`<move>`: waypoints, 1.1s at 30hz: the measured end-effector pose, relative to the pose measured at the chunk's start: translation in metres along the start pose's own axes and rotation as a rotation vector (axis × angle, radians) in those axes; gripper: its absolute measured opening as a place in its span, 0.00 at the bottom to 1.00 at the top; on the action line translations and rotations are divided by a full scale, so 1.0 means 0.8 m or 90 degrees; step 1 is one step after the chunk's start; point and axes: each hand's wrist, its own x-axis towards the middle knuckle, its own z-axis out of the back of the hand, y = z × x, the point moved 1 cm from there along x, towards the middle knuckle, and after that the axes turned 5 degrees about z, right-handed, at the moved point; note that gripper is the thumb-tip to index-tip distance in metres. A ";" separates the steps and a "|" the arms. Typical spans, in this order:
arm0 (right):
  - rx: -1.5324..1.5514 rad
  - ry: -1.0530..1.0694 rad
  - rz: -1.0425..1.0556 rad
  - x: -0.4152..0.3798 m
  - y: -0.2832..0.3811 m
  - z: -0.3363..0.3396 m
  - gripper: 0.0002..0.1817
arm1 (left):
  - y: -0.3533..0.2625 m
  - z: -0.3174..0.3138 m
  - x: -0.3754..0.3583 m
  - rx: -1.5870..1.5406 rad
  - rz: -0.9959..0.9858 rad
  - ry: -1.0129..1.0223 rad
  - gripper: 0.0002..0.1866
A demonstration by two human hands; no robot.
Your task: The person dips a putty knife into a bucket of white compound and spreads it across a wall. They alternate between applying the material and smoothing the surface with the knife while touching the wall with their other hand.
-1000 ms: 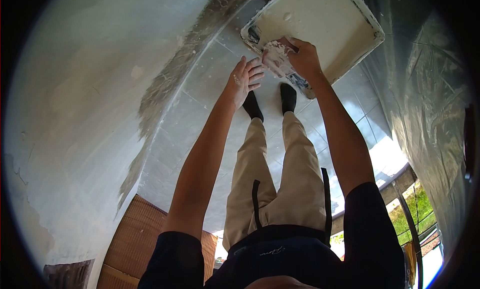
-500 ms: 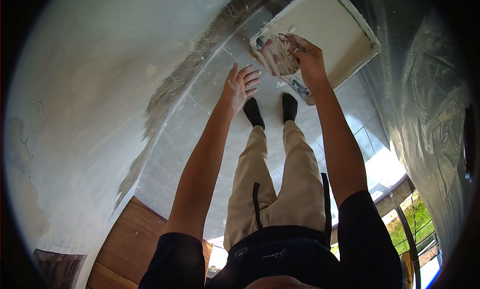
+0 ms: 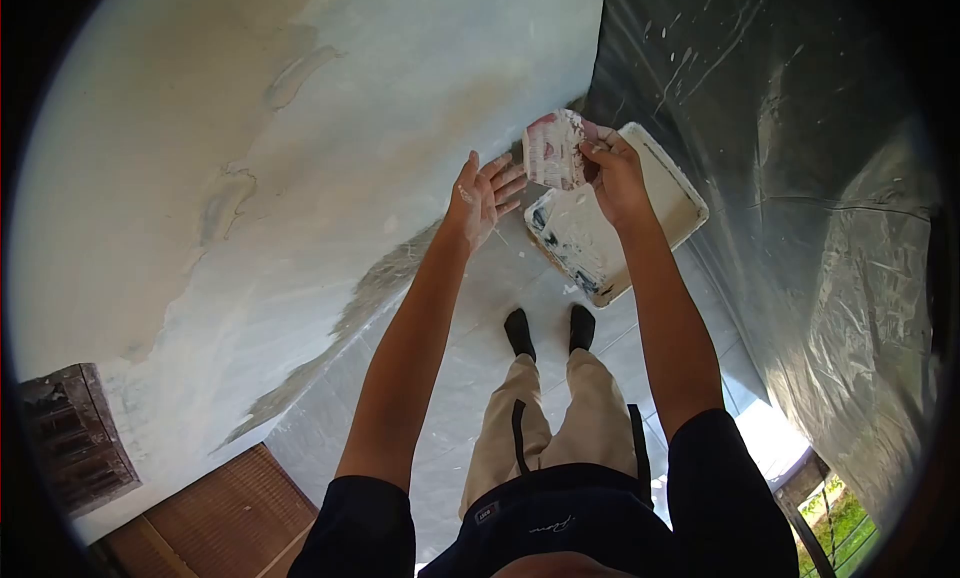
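My right hand (image 3: 615,176) grips a flat, squarish piece smeared with white paste (image 3: 555,152) by its right edge, thumb on the near face. Reddish patches show through the smears. My left hand (image 3: 482,200) is open just left of it, fingers spread, with white smudges on the skin; its fingertips come close to the piece's left edge. Below and behind my right hand, on the floor, lies a large shallow tray (image 3: 672,180) with a pale inside and dark streaks along its near left side.
To the left rises a patchy whitish wall (image 3: 300,158) with peeling spots and a rough grey lower band. Dark plastic sheeting (image 3: 830,148) hangs on the right, splashed with white. My feet in black socks stand on grey floor tiles (image 3: 460,358). A brown ribbed panel (image 3: 225,513) is at lower left.
The view has tilted up, showing more wall and sheeting. My right hand has lifted the smeared piece away from the tray, bringing it nearer my open left hand.
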 end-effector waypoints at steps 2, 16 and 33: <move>-0.019 0.034 0.003 0.007 0.024 -0.017 0.13 | -0.036 -0.011 -0.013 0.018 -0.037 0.014 0.48; 0.148 0.279 0.051 0.023 0.151 -0.162 0.10 | -0.211 -0.044 -0.151 0.132 -0.231 -0.072 0.47; 0.188 0.472 0.266 -0.042 0.307 -0.405 0.20 | -0.427 -0.082 -0.390 0.315 -0.576 -0.162 0.40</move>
